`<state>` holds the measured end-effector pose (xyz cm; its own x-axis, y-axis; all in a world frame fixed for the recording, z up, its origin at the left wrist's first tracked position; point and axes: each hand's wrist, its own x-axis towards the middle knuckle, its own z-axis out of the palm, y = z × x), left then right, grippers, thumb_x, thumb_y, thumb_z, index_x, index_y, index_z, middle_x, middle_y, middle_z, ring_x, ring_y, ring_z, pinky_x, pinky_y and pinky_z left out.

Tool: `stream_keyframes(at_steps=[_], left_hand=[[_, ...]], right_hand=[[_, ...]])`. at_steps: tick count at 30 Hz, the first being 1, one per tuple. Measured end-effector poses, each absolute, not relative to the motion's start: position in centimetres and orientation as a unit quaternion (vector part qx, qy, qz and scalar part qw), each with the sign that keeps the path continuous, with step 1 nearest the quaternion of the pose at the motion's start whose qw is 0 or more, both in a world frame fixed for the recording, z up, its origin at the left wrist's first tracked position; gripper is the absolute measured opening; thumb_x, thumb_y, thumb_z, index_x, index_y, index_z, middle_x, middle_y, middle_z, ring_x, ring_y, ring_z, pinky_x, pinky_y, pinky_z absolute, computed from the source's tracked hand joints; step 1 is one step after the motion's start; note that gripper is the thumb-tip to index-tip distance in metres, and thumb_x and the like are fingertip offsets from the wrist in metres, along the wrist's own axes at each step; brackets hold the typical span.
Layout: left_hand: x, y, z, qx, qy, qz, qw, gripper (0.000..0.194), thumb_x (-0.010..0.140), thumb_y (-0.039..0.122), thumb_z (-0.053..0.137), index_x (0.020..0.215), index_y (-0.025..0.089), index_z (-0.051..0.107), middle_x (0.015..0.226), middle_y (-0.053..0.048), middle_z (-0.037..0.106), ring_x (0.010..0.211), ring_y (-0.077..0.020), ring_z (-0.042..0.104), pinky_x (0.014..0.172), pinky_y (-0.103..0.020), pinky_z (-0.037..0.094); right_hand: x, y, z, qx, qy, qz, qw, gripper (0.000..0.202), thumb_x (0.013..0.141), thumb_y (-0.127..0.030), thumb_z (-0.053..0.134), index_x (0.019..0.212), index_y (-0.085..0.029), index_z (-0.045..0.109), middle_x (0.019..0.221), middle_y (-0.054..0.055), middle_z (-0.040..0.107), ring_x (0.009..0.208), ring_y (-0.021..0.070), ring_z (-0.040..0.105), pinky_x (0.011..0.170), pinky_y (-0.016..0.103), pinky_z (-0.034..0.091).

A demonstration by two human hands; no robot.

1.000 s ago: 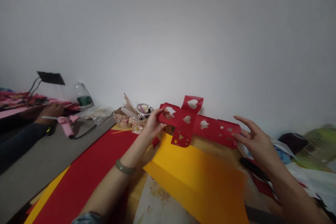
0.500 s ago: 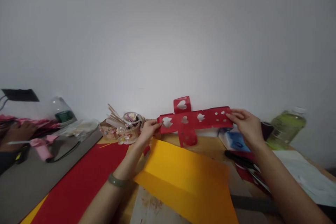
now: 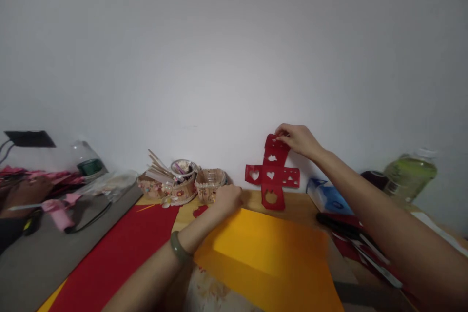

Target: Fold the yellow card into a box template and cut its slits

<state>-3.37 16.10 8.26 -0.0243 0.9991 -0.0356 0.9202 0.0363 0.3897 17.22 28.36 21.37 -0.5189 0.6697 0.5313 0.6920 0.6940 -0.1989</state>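
Observation:
A red cross-shaped paper (image 3: 278,173) with heart and other cutouts stands upright near the wall, its lowest panel at the wooden table top. My right hand (image 3: 298,140) pinches its top panel. My left hand (image 3: 229,200) is closed, knuckles up, at the back edge of a yellow sheet (image 3: 270,253), left of the red paper; what its fingers hold, if anything, is hidden. A green bangle (image 3: 180,247) circles my left wrist.
Decorated baskets (image 3: 209,184) with sticks stand at the back left. At right are a blue packet (image 3: 332,199), scissors (image 3: 351,231) and a bottle (image 3: 411,175). Another person's hand (image 3: 27,195) is far left, near a pink glue gun (image 3: 57,212).
The red paper has turned so its long strip is vertical. My left hand has let go of it and moved right and down; my right hand has moved left and up.

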Motion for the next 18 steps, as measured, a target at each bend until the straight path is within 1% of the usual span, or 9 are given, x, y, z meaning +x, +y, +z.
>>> stream_keyframes(at_steps=[3, 6, 8, 10, 12, 15, 18], left_hand=[[-3.4, 15.8, 9.5, 0.727, 0.674, 0.104, 0.078, 0.031, 0.089, 0.032, 0.055, 0.116, 0.017, 0.054, 0.117, -0.009, 0.057, 0.099, -0.0210, 0.059, 0.083, -0.040, 0.051], [-3.4, 16.2, 11.4, 0.763, 0.636, 0.113, -0.007, 0.028, 0.090, 0.032, 0.054, 0.114, 0.017, 0.056, 0.115, -0.008, 0.058, 0.098, -0.0203, 0.059, 0.083, -0.041, 0.051], [-3.5, 16.8, 13.0, 0.787, 0.600, 0.129, -0.065, 0.024, 0.091, 0.029, 0.052, 0.112, 0.017, 0.057, 0.117, -0.009, 0.058, 0.102, -0.0209, 0.058, 0.087, -0.041, 0.049], [-3.5, 17.6, 14.7, 0.809, 0.557, 0.142, -0.119, 0.025, 0.093, 0.018, 0.046, 0.115, 0.017, 0.057, 0.126, -0.011, 0.056, 0.115, -0.0228, 0.051, 0.095, -0.038, 0.044], [-3.6, 18.7, 16.2, 0.823, 0.520, 0.153, -0.171, 0.035, 0.092, 0.011, 0.040, 0.125, 0.015, 0.052, 0.138, -0.012, 0.047, 0.127, -0.0249, 0.040, 0.103, -0.038, 0.036], [-3.9, 20.5, 18.0, 0.819, 0.493, 0.171, -0.241, 0.044, 0.094, 0.009, 0.029, 0.136, 0.013, 0.041, 0.148, -0.010, 0.035, 0.136, -0.0279, 0.026, 0.110, -0.047, 0.022], [-4.1, 22.1, 19.1, 0.797, 0.492, 0.186, -0.297, 0.048, 0.094, 0.008, 0.023, 0.141, 0.008, 0.032, 0.151, -0.012, 0.027, 0.139, -0.0307, 0.019, 0.111, -0.054, 0.016]], right_hand=[[16.2, 29.3, 21.2, -0.385, -0.875, -0.040, 0.290, 0.027, 0.090, -0.032, 0.056, 0.111, -0.016, 0.058, 0.109, 0.006, 0.061, 0.090, 0.0183, 0.062, 0.077, 0.039, 0.052], [15.6, 29.8, 21.4, -0.391, -0.870, -0.069, 0.294, 0.027, 0.090, -0.032, 0.055, 0.111, -0.016, 0.058, 0.109, 0.006, 0.062, 0.089, 0.0179, 0.062, 0.076, 0.038, 0.053], [15.3, 29.9, 21.7, -0.398, -0.862, -0.092, 0.300, 0.026, 0.090, -0.033, 0.055, 0.110, -0.016, 0.058, 0.107, 0.006, 0.062, 0.087, 0.0173, 0.062, 0.075, 0.037, 0.053], [15.0, 29.9, 22.3, -0.402, -0.854, -0.116, 0.308, 0.025, 0.090, -0.033, 0.055, 0.109, -0.016, 0.058, 0.105, 0.005, 0.063, 0.086, 0.0168, 0.062, 0.074, 0.037, 0.053], [14.7, 29.8, 23.0, -0.398, -0.849, -0.142, 0.316, 0.025, 0.090, -0.034, 0.055, 0.107, -0.016, 0.059, 0.102, 0.005, 0.063, 0.085, 0.0166, 0.062, 0.074, 0.037, 0.052], [14.1, 29.8, 24.2, -0.380, -0.845, -0.181, 0.331, 0.024, 0.090, -0.035, 0.055, 0.103, -0.016, 0.060, 0.098, 0.004, 0.063, 0.084, 0.0164, 0.061, 0.074, 0.037, 0.051], [13.5, 30.0, 25.4, -0.356, -0.839, -0.213, 0.352, 0.018, 0.089, -0.033, 0.055, 0.096, -0.017, 0.060, 0.092, 0.004, 0.064, 0.082, 0.0171, 0.060, 0.070, 0.034, 0.048]])
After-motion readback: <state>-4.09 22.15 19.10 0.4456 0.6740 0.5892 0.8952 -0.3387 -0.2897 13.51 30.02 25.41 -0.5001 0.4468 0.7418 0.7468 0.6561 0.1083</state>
